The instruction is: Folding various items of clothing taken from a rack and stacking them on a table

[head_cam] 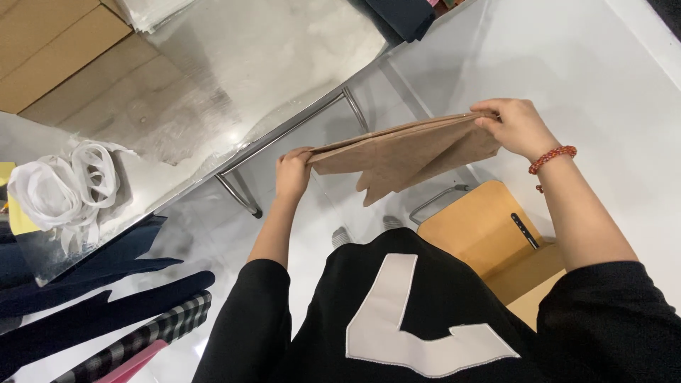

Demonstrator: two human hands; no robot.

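Head view: left hand [293,172] and right hand [516,126] each grip brown paper piece [408,152]; long axis left-right, rising rightward.

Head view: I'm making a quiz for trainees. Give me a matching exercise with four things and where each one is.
Things:
1. brown paper bag
2. white ribbon bundle
3. red bead bracelet
4. wooden stool

Places:
A. on the right wrist
B. on the shiny metal table
C. on the floor below the bag
D. held between left hand and right hand

Pairs: 1-D, 2-B, 3-A, 4-C
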